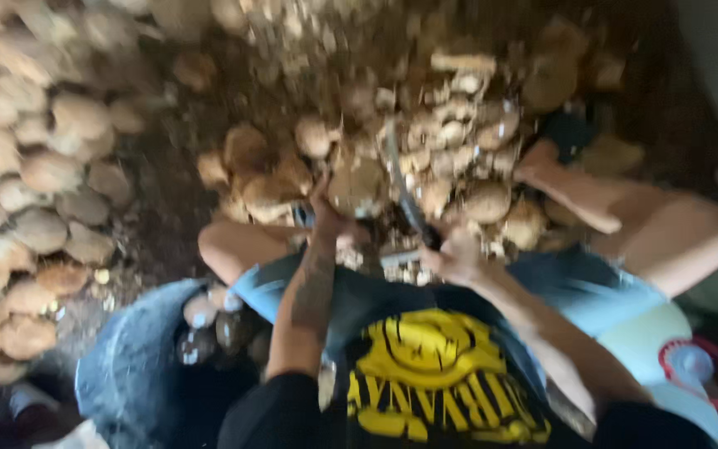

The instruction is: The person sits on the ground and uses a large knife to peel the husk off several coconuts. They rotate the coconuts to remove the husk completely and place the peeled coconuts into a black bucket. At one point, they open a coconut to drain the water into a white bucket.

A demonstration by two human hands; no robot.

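We grip a husked coconut (357,187) in our left hand (326,218), right-hand (459,254) fingers wrapped round the curved blade (400,179); keep strokes clear of fingertips.

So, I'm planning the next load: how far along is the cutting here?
Done: a few pieces lie in the blue tub, and pale scraps are heaped by the feet. In hand: the left hand grips one brown fruit and the right hand holds a curved blade to it. Left: the big pile looks whole, though it is blurry.
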